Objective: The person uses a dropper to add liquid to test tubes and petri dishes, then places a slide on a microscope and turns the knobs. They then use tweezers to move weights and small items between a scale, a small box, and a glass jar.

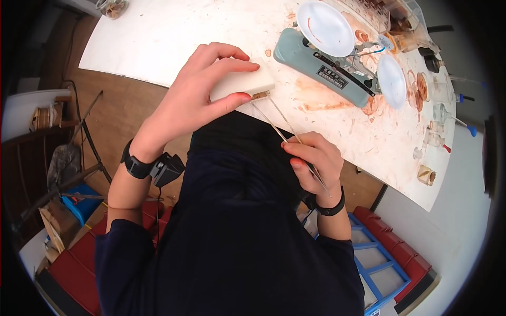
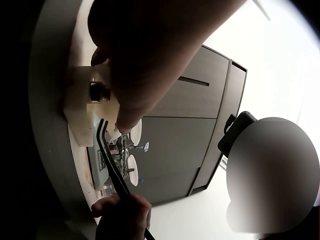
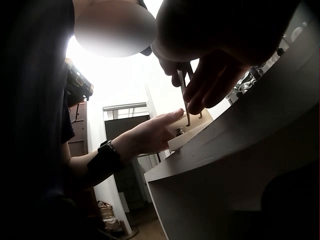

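Observation:
My left hand (image 1: pixel 192 89) grips a small white box (image 1: pixel 242 83) at the table's near edge, thumb on the near side and fingers over the top. Inside the box, a small dark metal piece (image 2: pixel 99 91) shows in the left wrist view; it is partly hidden in the head view. Long metal tweezers (image 1: pixel 269 121) are pinched in my right hand (image 1: pixel 319 158), their tips spread apart and pointing at the box's open side. In the right wrist view the tweezers (image 3: pixel 188 111) reach close over the box, beside the left thumb.
A grey-green balance scale (image 1: pixel 321 73) with two white pans (image 1: pixel 325 29) stands just right of the box. Glass bottles and droppers (image 1: pixel 443 113) line the table's right side. Reddish stains mark the white tabletop (image 1: pixel 158 37). A glass jar (image 1: pixel 112 7) sits at the far left corner.

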Motion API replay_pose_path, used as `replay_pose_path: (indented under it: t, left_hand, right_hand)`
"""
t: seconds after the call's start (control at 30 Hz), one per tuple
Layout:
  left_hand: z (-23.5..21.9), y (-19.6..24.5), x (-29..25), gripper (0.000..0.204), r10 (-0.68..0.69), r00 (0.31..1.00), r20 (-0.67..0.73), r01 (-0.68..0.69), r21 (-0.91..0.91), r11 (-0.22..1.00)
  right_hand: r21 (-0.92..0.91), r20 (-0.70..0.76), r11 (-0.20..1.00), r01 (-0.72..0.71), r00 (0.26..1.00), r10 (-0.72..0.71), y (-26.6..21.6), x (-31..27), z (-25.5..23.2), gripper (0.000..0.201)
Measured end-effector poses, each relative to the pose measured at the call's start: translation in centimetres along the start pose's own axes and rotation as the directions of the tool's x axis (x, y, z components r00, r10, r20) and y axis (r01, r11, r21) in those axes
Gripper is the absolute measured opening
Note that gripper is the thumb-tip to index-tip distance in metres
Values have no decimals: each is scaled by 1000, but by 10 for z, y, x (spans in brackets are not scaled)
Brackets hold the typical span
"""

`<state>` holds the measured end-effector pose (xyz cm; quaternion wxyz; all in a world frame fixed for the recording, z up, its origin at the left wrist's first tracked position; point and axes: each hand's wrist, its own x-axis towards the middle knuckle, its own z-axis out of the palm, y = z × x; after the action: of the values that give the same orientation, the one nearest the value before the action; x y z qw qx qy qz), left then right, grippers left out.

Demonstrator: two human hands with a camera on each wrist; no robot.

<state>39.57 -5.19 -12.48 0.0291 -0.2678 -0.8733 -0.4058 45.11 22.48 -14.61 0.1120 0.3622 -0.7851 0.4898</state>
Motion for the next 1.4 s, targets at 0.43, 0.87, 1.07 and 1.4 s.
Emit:
replay_pose_path:
  t: [0.43,0.87,1.07,1.4]
  left_hand:
    - [-6,0,4,41,-154,988,11,154,-178,972]
    - [-19,-20,20,42,-314,948,46,310,-353,883]
    - [-16,-23,20,44,-336,941,29,321,-385,865]
    - [-10,-25,17,43,-377,926,-3,326,-494,806]
  right_hand:
    - [36,11,999,23,1000,-23,-2,3,3,21]
    - [-24,63,996,84,995,-83,-3,22,18,20]
    - [16,-11,996,92,996,-91,1,24,26,29]
    - [-18,-6,999,50,999,-50,-8,29,15,31]
